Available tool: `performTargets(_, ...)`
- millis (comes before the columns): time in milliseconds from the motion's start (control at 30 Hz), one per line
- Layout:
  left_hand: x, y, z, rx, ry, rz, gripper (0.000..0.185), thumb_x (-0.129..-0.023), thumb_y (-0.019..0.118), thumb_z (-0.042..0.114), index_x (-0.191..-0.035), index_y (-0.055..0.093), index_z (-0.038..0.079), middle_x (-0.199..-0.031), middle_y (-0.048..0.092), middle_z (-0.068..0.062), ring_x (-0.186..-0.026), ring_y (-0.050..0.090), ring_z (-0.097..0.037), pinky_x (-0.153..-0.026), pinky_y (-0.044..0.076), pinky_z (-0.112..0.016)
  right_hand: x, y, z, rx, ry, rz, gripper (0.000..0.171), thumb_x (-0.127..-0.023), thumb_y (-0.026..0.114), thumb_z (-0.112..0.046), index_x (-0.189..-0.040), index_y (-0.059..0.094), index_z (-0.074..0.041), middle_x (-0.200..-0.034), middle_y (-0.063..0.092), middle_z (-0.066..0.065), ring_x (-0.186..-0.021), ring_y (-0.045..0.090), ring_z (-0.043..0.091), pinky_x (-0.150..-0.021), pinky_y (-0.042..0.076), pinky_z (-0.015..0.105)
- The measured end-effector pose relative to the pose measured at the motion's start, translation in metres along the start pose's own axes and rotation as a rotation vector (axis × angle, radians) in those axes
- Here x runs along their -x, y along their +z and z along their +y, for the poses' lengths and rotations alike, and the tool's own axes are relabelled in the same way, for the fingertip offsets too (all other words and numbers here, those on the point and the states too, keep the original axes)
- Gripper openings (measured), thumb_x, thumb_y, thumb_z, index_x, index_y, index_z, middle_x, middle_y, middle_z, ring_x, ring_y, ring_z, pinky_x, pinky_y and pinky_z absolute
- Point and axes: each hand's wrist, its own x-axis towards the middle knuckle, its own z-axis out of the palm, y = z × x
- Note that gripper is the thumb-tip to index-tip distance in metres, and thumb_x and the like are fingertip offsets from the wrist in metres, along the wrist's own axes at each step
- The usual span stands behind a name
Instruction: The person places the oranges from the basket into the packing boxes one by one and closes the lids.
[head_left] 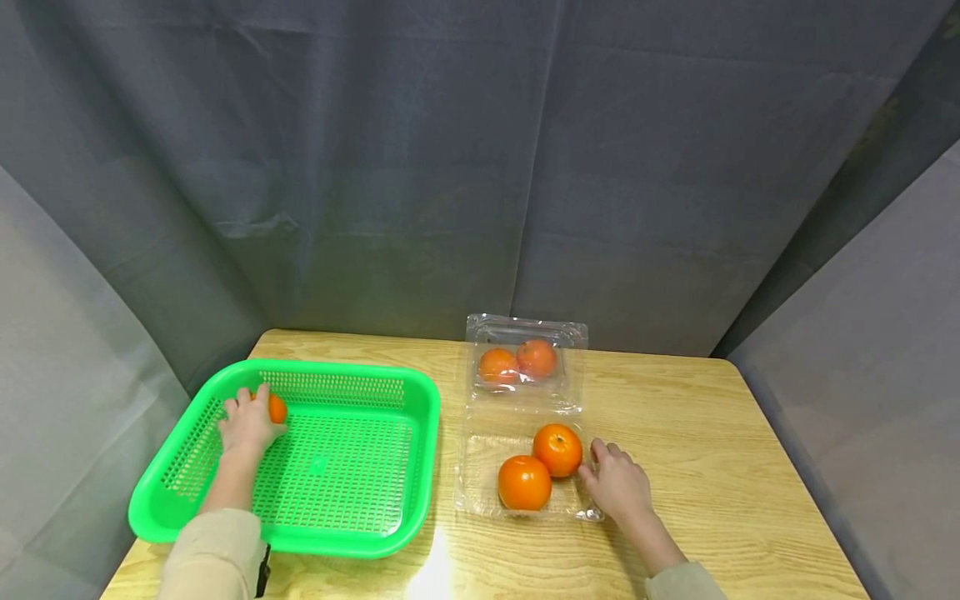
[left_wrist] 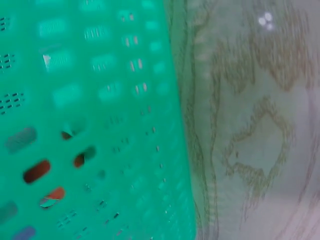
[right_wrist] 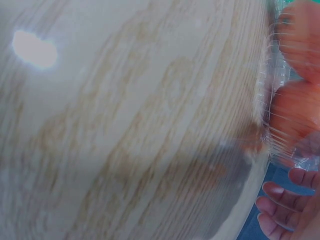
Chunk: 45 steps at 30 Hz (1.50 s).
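Note:
My left hand (head_left: 250, 423) reaches into the green plastic basket (head_left: 433, 433) and grips an orange (head_left: 278, 409) near its back left corner. Patches of orange colour show through the basket wall (left_wrist: 120, 65) in the left wrist view. An opened clear plastic clamshell box (head_left: 480, 450) lies right of the basket, with a front orange (head_left: 524, 483) and another orange (head_left: 558, 450) in its near half. Beside that half's right edge is my right hand (head_left: 617, 482), fingers loosely bent and holding nothing. Its fingers (right_wrist: 282, 202) appear below the box in the right wrist view.
Through the box's raised far half (head_left: 525, 329) two more oranges (head_left: 537, 359) show; whether they lie in or behind it I cannot tell. The wooden table (head_left: 675, 417) extends to the right. Grey cloth (head_left: 405, 167) hangs behind and at both sides.

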Motion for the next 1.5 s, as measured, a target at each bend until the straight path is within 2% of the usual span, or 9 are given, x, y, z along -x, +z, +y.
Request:
performTargets(233, -0.001, -0.001, 0.007, 0.015, 0.022, 0.031, 0.081, -0.069, 0.074, 0.018, -0.134, 0.031, -0.002, -0.122, 0.027, -0.037, -0.108, 0.026, -0.055, -0.072, 0.034, -0.067, 0.000, 0.000, 0.000, 0.002, 0.003, 0.000, 0.023, -0.079, 0.062, -0.029, -0.086, 0.051, -0.010, -0.074, 0.051, 0.006, -0.062, 0.051, 0.024, -0.050, 0.041, 0.037)
performTargets(667, 0.003, -0.011, 0.037, 0.034, 0.081, 0.075, 0.080, -0.069, 0.076, 0.021, -0.132, 0.033, -0.001, -0.123, 0.028, -0.035, -0.105, 0.029, -0.052, -0.069, 0.038, -0.063, 0.001, -0.001, -0.001, 0.001, 0.005, 0.001, 0.023, -0.079, 0.062, -0.028, -0.086, 0.050, -0.010, -0.074, 0.051, 0.006, -0.062, 0.051, 0.025, -0.049, 0.041, 0.037)
performTargets(833, 0.006, -0.014, 0.052, 0.028, 0.129, 0.118, 0.076, -0.068, 0.076, 0.021, -0.129, 0.035, 0.000, -0.117, 0.032, -0.032, -0.100, 0.031, -0.049, -0.063, 0.040, -0.059, 0.001, -0.001, -0.001, -0.002, 0.006, 0.004, 0.023, -0.079, 0.062, -0.029, -0.086, 0.050, -0.010, -0.073, 0.050, 0.006, -0.062, 0.050, 0.024, -0.048, 0.040, 0.037)
performTargets(1100, 0.013, -0.019, 0.076, 0.030, 0.181, 0.152, 0.073, -0.067, 0.076, 0.021, -0.128, 0.039, 0.002, -0.118, 0.036, -0.029, -0.101, 0.033, -0.047, -0.065, 0.042, -0.058, 0.001, 0.000, 0.000, -0.001, 0.001, 0.011, 0.023, -0.079, 0.062, -0.029, -0.086, 0.051, -0.010, -0.073, 0.051, 0.006, -0.062, 0.051, 0.025, -0.047, 0.040, 0.037)
performTargets(1500, 0.024, -0.025, 0.122, 0.033, 0.306, 0.209, 0.069, -0.067, 0.075, 0.022, -0.126, 0.044, 0.003, -0.118, 0.040, -0.025, -0.101, 0.039, -0.042, -0.066, 0.047, -0.053, 0.001, 0.000, 0.000, -0.008, 0.001, 0.002, 0.024, -0.079, 0.062, -0.029, -0.087, 0.051, -0.010, -0.076, 0.052, 0.007, -0.063, 0.051, 0.024, -0.049, 0.041, 0.037)
